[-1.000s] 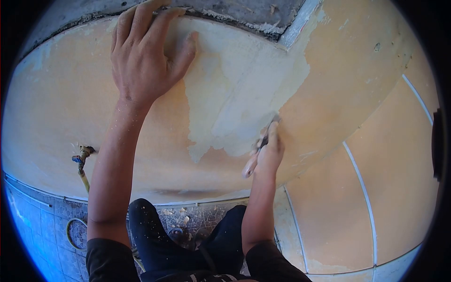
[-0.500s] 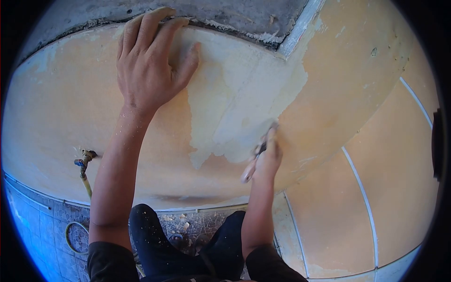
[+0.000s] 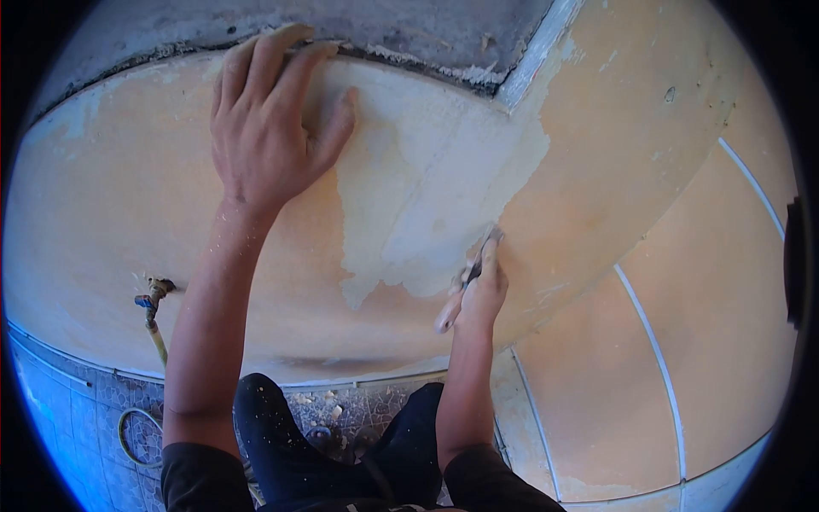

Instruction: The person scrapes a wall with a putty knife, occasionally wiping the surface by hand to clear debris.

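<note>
My left hand [image 3: 269, 128] rests with its fingers spread on the orange wall [image 3: 290, 282], fingertips at the ledge along the top. My right hand [image 3: 485, 286] is wrapped round a scraper [image 3: 449, 312] with a pale handle. The scraper's blade meets the wall at the lower right border of a large pale patch [image 3: 444, 196], where the orange paint is off. The edges of this patch are jagged.
A tap [image 3: 155, 292] with a blue handle and a hose sticks out of the wall at the left. Paint flakes lie on the tiled floor [image 3: 367, 401] by my legs. A grey surface [image 3: 409, 30] is above the ledge; white-jointed panels [image 3: 597, 375] are at right.
The view has shifted slightly. My right hand and the scraper have moved only a little, and the blade is less blurred. My left hand keeps its place on the wall.
</note>
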`<state>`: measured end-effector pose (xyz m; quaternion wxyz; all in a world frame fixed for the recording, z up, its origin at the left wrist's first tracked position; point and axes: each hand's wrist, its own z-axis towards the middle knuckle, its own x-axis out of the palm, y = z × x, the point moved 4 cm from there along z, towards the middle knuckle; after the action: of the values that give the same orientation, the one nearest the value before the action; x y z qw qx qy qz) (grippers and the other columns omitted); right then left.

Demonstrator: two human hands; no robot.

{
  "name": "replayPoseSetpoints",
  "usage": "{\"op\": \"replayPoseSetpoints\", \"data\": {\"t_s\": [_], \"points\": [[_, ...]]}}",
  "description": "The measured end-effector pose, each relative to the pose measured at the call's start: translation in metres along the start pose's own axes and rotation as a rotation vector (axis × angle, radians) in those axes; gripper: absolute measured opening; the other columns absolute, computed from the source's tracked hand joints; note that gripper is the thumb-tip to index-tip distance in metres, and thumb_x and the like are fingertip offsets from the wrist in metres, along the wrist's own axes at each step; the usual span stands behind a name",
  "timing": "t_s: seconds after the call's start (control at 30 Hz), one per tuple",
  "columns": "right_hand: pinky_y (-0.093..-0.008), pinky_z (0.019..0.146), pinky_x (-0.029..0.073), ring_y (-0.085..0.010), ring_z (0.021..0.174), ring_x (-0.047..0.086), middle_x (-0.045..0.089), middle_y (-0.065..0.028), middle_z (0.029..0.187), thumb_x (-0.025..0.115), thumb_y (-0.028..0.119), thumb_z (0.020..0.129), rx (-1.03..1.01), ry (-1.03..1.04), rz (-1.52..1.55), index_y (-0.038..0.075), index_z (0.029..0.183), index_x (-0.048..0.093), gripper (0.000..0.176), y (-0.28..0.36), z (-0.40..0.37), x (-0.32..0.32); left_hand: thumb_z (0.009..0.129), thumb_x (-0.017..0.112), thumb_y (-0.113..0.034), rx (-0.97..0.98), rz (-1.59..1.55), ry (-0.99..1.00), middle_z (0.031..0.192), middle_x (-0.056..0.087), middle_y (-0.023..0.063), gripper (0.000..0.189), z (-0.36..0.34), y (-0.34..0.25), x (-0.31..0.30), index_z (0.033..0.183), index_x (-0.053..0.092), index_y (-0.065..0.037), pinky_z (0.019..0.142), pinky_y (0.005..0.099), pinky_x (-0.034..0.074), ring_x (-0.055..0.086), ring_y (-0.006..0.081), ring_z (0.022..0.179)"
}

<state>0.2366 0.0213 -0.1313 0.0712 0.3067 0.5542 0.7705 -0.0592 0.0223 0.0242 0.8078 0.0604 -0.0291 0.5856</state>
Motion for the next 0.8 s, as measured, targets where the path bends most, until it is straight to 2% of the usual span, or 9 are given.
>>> {"op": "replayPoseSetpoints", "data": {"t_s": [0.23, 0.33, 0.47, 0.53, 0.63, 0.73, 0.8], "points": [[-0.0279, 0.041, 0.036, -0.0129, 0.042, 0.044, 0.047, -0.0002, 0.059, 0.066, 0.050, 0.100, -0.031, -0.052, -0.029, 0.010, 0.076, 0.053, 0.049, 0.026, 0.014, 0.008, 0.083, 0.075, -0.033, -0.006, -0.007, 0.007, 0.128, 0.062, 0.0022, 0.038, -0.001, 0.002, 0.000, 0.115, 0.072, -0.013, 0.101, 0.0404, 0.046, 0.055, 0.0276, 0.120], [-0.0289, 0.041, 0.036, -0.0129, 0.043, 0.044, 0.045, 0.0000, 0.058, 0.066, 0.051, 0.099, -0.013, 0.022, -0.046, 0.010, 0.075, 0.053, 0.050, 0.003, 0.014, -0.007, 0.083, 0.075, -0.033, -0.013, -0.003, 0.020, 0.129, 0.062, 0.0023, 0.038, 0.000, 0.001, -0.002, 0.115, 0.072, -0.013, 0.101, 0.0406, 0.046, 0.055, 0.0276, 0.120], [-0.0299, 0.041, 0.037, -0.0132, 0.043, 0.045, 0.044, 0.0000, 0.057, 0.066, 0.051, 0.099, 0.007, 0.003, -0.108, 0.010, 0.075, 0.052, 0.050, 0.010, 0.009, -0.006, 0.084, 0.075, -0.033, -0.016, 0.004, 0.022, 0.129, 0.063, 0.0027, 0.038, -0.001, 0.002, 0.000, 0.115, 0.072, -0.013, 0.101, 0.0409, 0.046, 0.055, 0.0275, 0.121], [-0.0300, 0.042, 0.036, -0.0122, 0.046, 0.044, 0.048, -0.0003, 0.064, 0.065, 0.045, 0.101, -0.013, -0.030, -0.085, 0.011, 0.079, 0.053, 0.042, 0.026, 0.012, 0.000, 0.084, 0.075, -0.032, -0.001, -0.015, 0.012, 0.130, 0.063, 0.0030, 0.038, -0.001, 0.002, -0.001, 0.116, 0.072, -0.013, 0.102, 0.0412, 0.046, 0.055, 0.0276, 0.121], [-0.0302, 0.040, 0.036, -0.0122, 0.045, 0.044, 0.048, 0.0002, 0.064, 0.066, 0.046, 0.100, -0.011, -0.011, -0.058, 0.011, 0.081, 0.054, 0.042, 0.021, 0.015, -0.004, 0.084, 0.075, -0.025, -0.019, -0.049, 0.032, 0.131, 0.063, 0.0062, 0.037, 0.000, 0.000, -0.003, 0.119, 0.071, -0.012, 0.105, 0.0423, 0.043, 0.057, 0.0312, 0.119], [-0.0303, 0.041, 0.037, -0.0138, 0.045, 0.044, 0.047, -0.0018, 0.063, 0.067, 0.050, 0.099, 0.009, 0.032, -0.078, 0.009, 0.077, 0.051, 0.049, 0.003, 0.011, -0.013, 0.084, 0.075, -0.025, -0.023, -0.044, 0.037, 0.131, 0.063, 0.0064, 0.037, 0.001, -0.001, -0.002, 0.119, 0.071, -0.012, 0.104, 0.0422, 0.044, 0.057, 0.0314, 0.119], [-0.0299, 0.041, 0.036, -0.0137, 0.044, 0.044, 0.047, -0.0010, 0.062, 0.067, 0.048, 0.100, -0.006, 0.025, -0.076, 0.011, 0.078, 0.052, 0.046, 0.009, 0.018, -0.007, 0.084, 0.074, -0.025, -0.028, -0.033, 0.029, 0.131, 0.063, 0.0065, 0.037, 0.003, 0.000, -0.004, 0.119, 0.071, -0.012, 0.104, 0.0423, 0.044, 0.057, 0.0314, 0.119]]}}
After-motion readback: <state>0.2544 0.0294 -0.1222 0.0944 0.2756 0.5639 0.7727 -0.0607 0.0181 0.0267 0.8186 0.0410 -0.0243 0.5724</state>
